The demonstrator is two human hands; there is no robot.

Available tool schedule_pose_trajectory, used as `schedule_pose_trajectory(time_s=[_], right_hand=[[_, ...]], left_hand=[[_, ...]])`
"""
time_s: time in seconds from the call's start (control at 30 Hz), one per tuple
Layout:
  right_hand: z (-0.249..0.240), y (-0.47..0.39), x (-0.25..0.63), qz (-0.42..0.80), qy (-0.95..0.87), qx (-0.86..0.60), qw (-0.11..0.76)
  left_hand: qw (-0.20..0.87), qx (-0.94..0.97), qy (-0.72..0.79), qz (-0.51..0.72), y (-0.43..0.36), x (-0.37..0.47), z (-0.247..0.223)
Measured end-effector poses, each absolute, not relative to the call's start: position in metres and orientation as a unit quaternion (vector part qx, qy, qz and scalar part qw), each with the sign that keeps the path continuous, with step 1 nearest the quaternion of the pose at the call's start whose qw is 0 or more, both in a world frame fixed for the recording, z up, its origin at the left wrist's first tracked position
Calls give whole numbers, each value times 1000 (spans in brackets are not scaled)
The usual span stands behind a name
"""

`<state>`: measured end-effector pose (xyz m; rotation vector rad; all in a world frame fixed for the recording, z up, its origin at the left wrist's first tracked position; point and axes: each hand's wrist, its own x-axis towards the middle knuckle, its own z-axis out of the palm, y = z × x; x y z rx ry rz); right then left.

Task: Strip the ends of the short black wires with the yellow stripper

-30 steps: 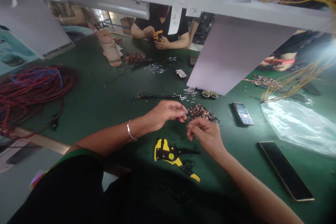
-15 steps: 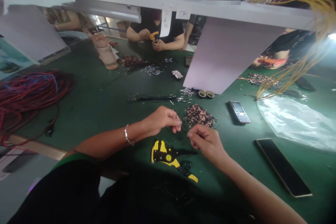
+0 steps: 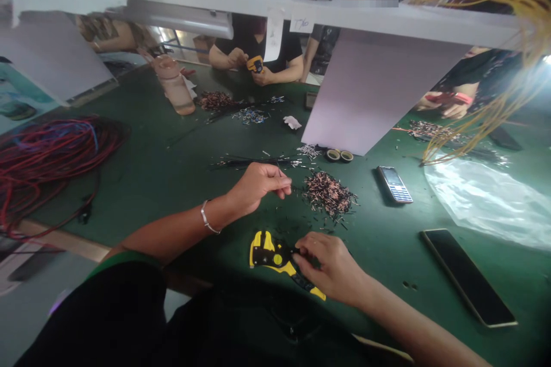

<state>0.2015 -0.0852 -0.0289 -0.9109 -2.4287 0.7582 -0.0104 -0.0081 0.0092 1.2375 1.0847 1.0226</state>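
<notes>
Pink bottle [image 3: 174, 85] stands well beyond the yellow-black wire stripper [image 3: 270, 254], contents unclear; left hand [image 3: 255, 188], just beyond the stripper, pinches a thin wire [image 3: 279, 171]; right hand [image 3: 334, 266] curls at its handle, grip impossible to tell.

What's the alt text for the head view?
Left hand seems to pinch a thin dark wire over a green table; right hand is at the handles of a yellow-and-black tool. Nearby: a wire-scrap pile, keypad phone and larger phone; coiled red cables lie far left.
</notes>
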Motion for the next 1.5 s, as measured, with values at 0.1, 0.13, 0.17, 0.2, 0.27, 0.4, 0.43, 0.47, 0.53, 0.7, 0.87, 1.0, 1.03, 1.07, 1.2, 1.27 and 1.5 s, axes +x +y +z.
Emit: schedule_pose_trajectory(time_s=[0.1,0.13,0.17,0.2,0.27,0.4,0.43,0.47,0.53,0.7,0.87,1.0,1.03,1.07,1.2,1.27,1.5], right_hand=[[-28,-97,200,219,-910,-324,140],[-27,-101,200,209,-914,-329,115],[-27,-104,199,203,-916,-333,94],[-27,-108,198,201,-918,-333,77],[-28,-113,197,199,-923,-326,56],[-35,-119,199,167,-931,-315,71],[-36,-119,200,158,-931,-318,87],[-36,-119,201,151,-929,-321,102],[-36,-117,202,146,-926,-329,114],[-41,-113,200,175,-911,-363,84],[-48,-105,200,225,-884,-389,126],[-44,-97,206,362,-814,-417,182],[-43,-95,209,411,-781,-427,195],[-42,-92,212,459,-744,-438,209],[-36,-84,227,622,-598,-426,274],[-31,-81,231,671,-546,-395,310],[-29,-80,219,689,-454,-420,378]], left_hand=[[556,523,466,447,-7,-11,9],[554,523,466,449,-7,-11,9],[553,523,466,451,-6,-11,8],[553,521,467,452,-6,-11,8],[555,516,466,456,-6,-11,7],[571,500,460,462,-5,-12,5],[573,497,460,462,-5,-12,5],[573,495,461,462,-5,-13,5],[570,495,464,464,-5,-13,5],[543,510,469,475,-4,-13,5],[502,539,475,481,-4,-13,5],[490,541,476,491,-3,-14,6],[485,542,476,494,-3,-14,7],[478,544,477,497,-4,-15,8],[437,562,502,491,-6,-15,14],[416,567,517,488,-7,-14,17],[368,587,547,469,-9,-12,16]])
